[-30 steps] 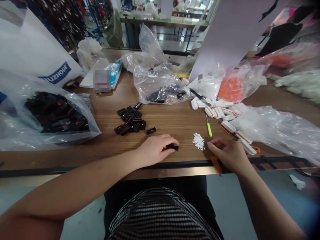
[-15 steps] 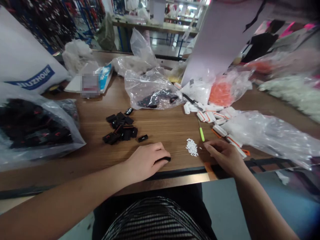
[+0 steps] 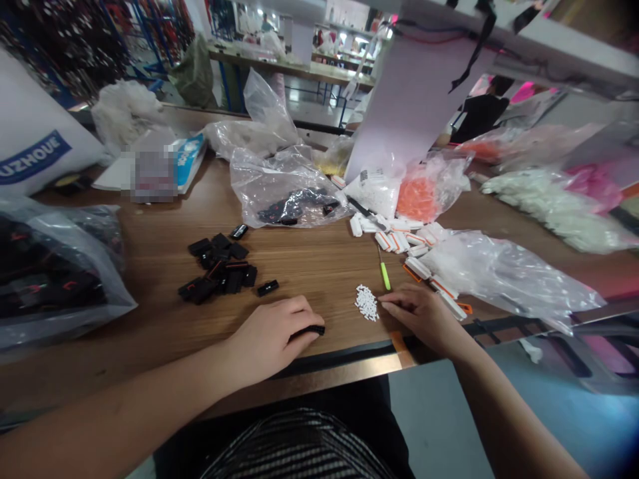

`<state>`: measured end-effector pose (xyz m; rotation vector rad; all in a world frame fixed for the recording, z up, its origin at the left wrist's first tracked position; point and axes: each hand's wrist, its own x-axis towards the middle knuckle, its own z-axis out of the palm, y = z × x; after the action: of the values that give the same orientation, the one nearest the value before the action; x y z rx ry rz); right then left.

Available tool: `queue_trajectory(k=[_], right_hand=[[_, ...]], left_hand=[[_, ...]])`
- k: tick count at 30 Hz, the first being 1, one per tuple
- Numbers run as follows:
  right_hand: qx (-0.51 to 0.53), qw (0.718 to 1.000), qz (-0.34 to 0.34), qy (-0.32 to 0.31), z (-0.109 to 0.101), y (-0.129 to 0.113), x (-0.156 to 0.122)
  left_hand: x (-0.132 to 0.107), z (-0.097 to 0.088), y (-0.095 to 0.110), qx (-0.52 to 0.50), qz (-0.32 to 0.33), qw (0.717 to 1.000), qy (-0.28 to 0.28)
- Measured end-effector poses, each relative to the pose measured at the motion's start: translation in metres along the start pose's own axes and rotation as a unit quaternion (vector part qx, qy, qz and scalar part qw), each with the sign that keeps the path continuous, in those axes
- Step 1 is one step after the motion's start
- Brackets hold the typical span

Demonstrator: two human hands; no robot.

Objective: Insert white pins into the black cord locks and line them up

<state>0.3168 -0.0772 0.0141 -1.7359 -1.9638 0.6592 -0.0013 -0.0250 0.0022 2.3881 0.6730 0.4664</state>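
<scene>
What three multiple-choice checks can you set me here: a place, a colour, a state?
1. Where is the pile of small white pieces? A) in a bag B) beside the right hand C) under the left hand
2. What colour is the thin tool's handle? A) orange B) black C) lime green
3. What is the left hand doing? A) lifting a bag B) resting over a black piece C) holding the thin tool

1 B, it lies by that hand's fingertips. 2 C, its handle shows green. 3 B, the piece shows beneath it.
</scene>
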Motion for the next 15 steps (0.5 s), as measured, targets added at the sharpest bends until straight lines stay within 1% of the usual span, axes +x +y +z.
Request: queue_trajectory(k=[2, 4, 10, 13, 15], right_hand=[[-0.012, 1.000, 0.006, -0.004, -0.001, -0.001, 0.002], [-0.019, 1.000, 0.025, 0.002, -0.002, 0.000, 0.002], [0.008, 0.998, 0.056, 0.001, -0.003, 0.010, 0.000], [0.005, 0.997, 0.069, 0.015, -0.001, 0.013, -0.001], [-0.014, 0.997, 0.063, 0.030, 0.001, 0.013, -0.003]], left_hand=[[0.000, 0.000, 0.000, 0.000, 0.002, 1.000, -0.001], [0.000, 0.000, 0.000, 0.000, 0.001, 1.000, -0.002], [-0.001, 0.000, 0.000, 0.007, -0.006, 1.000, 0.000], [-0.001, 0.000, 0.002, 0.009, -0.010, 1.000, -0.001], [-0.001, -0.001, 0.002, 0.015, -0.012, 1.000, -0.001]])
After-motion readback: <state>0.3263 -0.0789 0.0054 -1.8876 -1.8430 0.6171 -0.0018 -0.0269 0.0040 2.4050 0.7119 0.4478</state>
